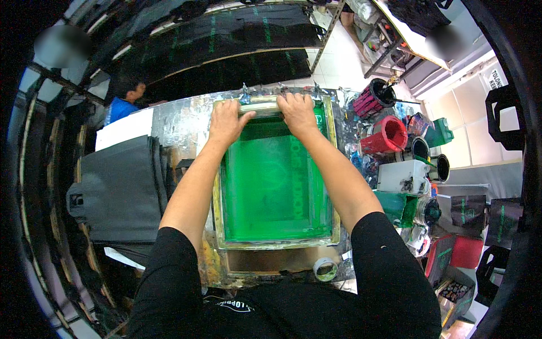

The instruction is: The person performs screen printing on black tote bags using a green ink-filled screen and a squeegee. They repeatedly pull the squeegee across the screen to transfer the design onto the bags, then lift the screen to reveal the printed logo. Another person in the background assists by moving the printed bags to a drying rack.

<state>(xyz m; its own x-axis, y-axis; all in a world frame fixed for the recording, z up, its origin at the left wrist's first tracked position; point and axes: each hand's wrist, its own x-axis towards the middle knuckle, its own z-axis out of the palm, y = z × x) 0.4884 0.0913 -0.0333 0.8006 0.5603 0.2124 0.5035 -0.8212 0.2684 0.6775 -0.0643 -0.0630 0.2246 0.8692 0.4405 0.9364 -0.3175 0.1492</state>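
A screen printing frame (336, 212) with green mesh lies flat on the worktable in front of me. Faint lettering shows in the mesh, and green ink is smeared over it. At the frame's far end, a wide squeegee (262, 107) lies crosswise. My left hand (227, 120) is closed on its left part, thumb pointing inward along it. My right hand (297, 114) grips the right part, fingers curled over the top. The squeegee's lower edge is hidden from this angle. Both forearms reach over the frame's sides.
Dark fabric bags (121, 189) lie stacked at left. At right stand a red tub (389, 134), a pink-black bucket (374, 99), a white container (403, 176) and a green container (395, 206). A tape roll (326, 269) sits near the front edge. A person in blue (121, 107) is beyond the table's left.
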